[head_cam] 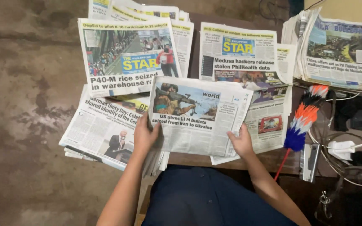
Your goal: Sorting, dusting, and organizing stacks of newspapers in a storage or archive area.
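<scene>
I hold a folded newspaper section (pixel 197 115) flat over a wooden table, its front showing a photo of a soldier with a rifle. My left hand (pixel 145 136) grips its left edge, thumb on top. My right hand (pixel 241 142) grips its lower right edge. Under and around it lie other folded newspapers: one stack to the left (pixel 101 125), one at the upper left (pixel 122 58) and one at the upper middle (pixel 239 54).
A thick newspaper stack (pixel 336 50) sits at the upper right. A multicoloured feather duster (pixel 304 119) with a red handle lies right of my hands. Tangled cables, a white charger (pixel 340 148) and a metal clip (pixel 311 161) crowd the right side. Stained concrete floor (pixel 21 104) lies left.
</scene>
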